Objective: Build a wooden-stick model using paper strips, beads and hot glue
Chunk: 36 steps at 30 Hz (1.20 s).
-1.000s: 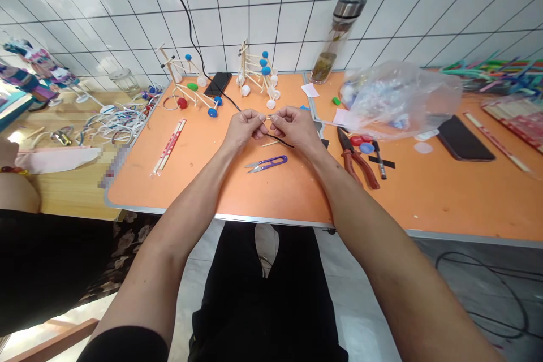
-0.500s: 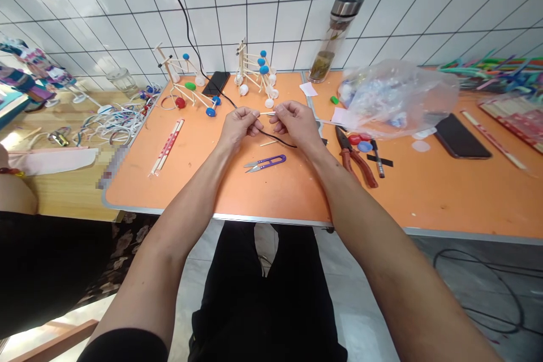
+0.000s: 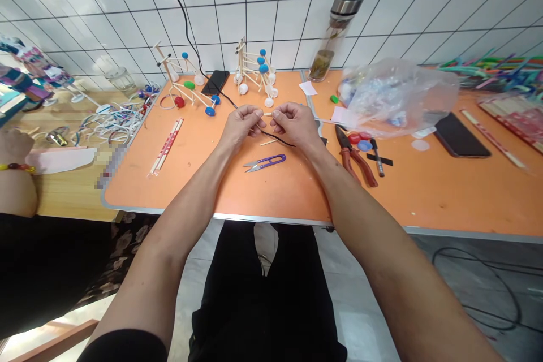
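My left hand (image 3: 245, 123) and my right hand (image 3: 294, 123) face each other over the orange table. Both are closed in a pinch on a short thin wooden stick (image 3: 267, 115), which shows in the small gap between the fingertips. A black cable (image 3: 278, 138) passes beneath my hands. Just in front of them lie purple thread snips (image 3: 271, 162), blades pointing left, and a loose thin stick (image 3: 268, 142). Behind them stand two stick models with coloured caps, the left model (image 3: 186, 85) and the middle model (image 3: 254, 70).
Pliers (image 3: 354, 158), a marker (image 3: 377, 157) and a plastic bag (image 3: 399, 96) lie to the right, with a phone (image 3: 461, 136) beyond. A glass bottle (image 3: 331, 45) stands by the tiled wall. Wrapped chopsticks (image 3: 167, 147) lie left. Another person's arm (image 3: 17, 184) rests at far left.
My fingertips have drawn slightly around the stick, with little other movement of my hands. At far left, the other person's hand has come into view.
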Each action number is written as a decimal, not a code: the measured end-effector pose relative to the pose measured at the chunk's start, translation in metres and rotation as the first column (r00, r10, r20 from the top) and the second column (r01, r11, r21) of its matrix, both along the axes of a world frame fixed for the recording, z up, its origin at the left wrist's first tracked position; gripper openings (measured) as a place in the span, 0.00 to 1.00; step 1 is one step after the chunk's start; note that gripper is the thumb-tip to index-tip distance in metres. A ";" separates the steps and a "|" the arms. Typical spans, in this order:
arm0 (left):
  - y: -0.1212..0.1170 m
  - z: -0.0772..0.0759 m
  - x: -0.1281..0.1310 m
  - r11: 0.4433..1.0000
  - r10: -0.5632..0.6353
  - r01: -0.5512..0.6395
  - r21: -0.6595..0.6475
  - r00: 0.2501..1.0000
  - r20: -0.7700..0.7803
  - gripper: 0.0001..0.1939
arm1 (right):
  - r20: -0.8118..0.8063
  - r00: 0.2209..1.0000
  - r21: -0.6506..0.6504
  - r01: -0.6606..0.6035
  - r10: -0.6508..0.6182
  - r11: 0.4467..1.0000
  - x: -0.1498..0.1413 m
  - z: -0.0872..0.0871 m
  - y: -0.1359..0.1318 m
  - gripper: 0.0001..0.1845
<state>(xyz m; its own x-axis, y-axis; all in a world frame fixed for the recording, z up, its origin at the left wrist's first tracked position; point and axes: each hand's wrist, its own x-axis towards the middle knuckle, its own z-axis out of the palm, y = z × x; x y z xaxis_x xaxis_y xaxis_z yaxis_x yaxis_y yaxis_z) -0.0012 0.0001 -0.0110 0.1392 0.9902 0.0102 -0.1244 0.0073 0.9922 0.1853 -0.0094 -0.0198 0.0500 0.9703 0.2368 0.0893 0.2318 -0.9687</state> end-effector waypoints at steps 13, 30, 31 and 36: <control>0.001 -0.003 -0.002 0.999 -0.029 0.030 0.032 0.999 -0.031 0.14 | 0.015 0.999 -0.020 -0.037 0.037 0.999 0.001 -0.001 -0.001 0.13; 0.005 -0.002 -0.006 0.999 0.027 -0.028 0.041 0.999 0.025 0.13 | 0.011 1.000 0.037 -0.019 0.019 0.999 0.008 -0.004 0.006 0.13; 0.007 -0.002 -0.007 0.996 0.074 -0.076 0.038 0.996 0.041 0.14 | 0.001 1.000 0.055 0.019 -0.019 0.998 0.012 -0.005 0.008 0.13; 0.010 0.001 -0.011 0.991 0.133 -0.135 0.027 0.990 0.048 0.15 | -0.056 0.979 0.095 0.200 -0.195 0.975 0.022 -0.004 0.015 0.09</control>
<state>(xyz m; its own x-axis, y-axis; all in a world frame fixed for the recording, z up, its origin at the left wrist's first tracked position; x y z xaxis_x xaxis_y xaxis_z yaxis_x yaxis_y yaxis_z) -0.0118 0.0105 -0.0099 0.0038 0.9991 0.0434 -0.1673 -0.0422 0.9850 0.2076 0.0057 -0.0242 0.2512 0.9119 0.3246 0.0989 0.3095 -0.9458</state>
